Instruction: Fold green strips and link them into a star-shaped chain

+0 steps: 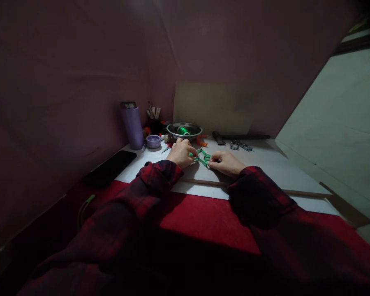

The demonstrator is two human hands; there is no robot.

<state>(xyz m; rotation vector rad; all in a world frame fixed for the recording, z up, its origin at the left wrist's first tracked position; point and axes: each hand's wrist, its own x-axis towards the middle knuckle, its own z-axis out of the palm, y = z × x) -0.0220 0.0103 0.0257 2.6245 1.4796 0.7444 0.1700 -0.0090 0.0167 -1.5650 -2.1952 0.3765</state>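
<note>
On the white board (267,164) stands a small angular green thread figure (202,158), strung around several short upright pins or nails. My left hand (181,153) bends over its left end, fingers curled and partly hiding it. Whatever those fingers hold is too small to make out. From the right, my right hand (226,162) pinches thumb and forefinger together at the figure's right edge, where green thread seems to run into the fingertips. Behind my left hand, a steel bowl (172,133) holds a spool of shiny green thread (184,130).
A purple tumbler (132,127), small purple bowl (153,141) and dark phone (114,164) are on the left. Pointed scissors or pliers (165,149) lie near my left hand. Behind are orange pieces (201,142), a hammer (218,138) and dark metal pieces (241,145).
</note>
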